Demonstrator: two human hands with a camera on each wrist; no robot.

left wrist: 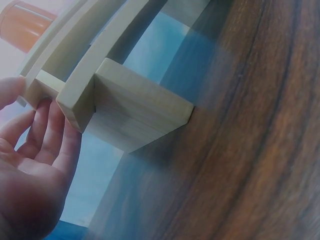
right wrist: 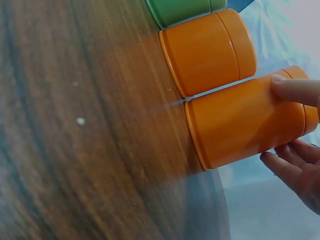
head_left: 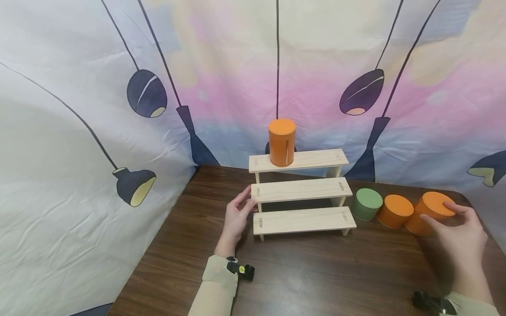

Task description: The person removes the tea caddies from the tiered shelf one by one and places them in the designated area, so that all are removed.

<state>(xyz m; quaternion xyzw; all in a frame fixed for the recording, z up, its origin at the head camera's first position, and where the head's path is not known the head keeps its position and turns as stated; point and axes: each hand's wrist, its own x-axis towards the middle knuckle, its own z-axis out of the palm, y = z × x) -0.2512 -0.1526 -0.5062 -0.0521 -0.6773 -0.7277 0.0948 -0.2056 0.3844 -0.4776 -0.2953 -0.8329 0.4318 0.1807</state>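
Observation:
A three-tier wooden shelf point(head_left: 302, 190) stands in the middle of the table. My left hand point(head_left: 236, 215) holds its left end at the middle step, with the thumb and fingers about the board's end in the left wrist view. Over to the right, my right hand point(head_left: 464, 235) grips the tall orange canister point(right wrist: 240, 127) near its lid, thumb on one side and fingers on the other. The canister's base is on the table. Beside it stand a shorter orange canister point(head_left: 395, 211) and a green canister point(head_left: 367, 204), in a row toward the shelf.
Another tall orange canister point(head_left: 282, 145) stands on the top step, left of its middle. The dark wooden table point(head_left: 308, 276) stretches in front of the shelf. Behind hangs a patterned cloth point(head_left: 237, 66) with printed lamps, close to the table's back edge.

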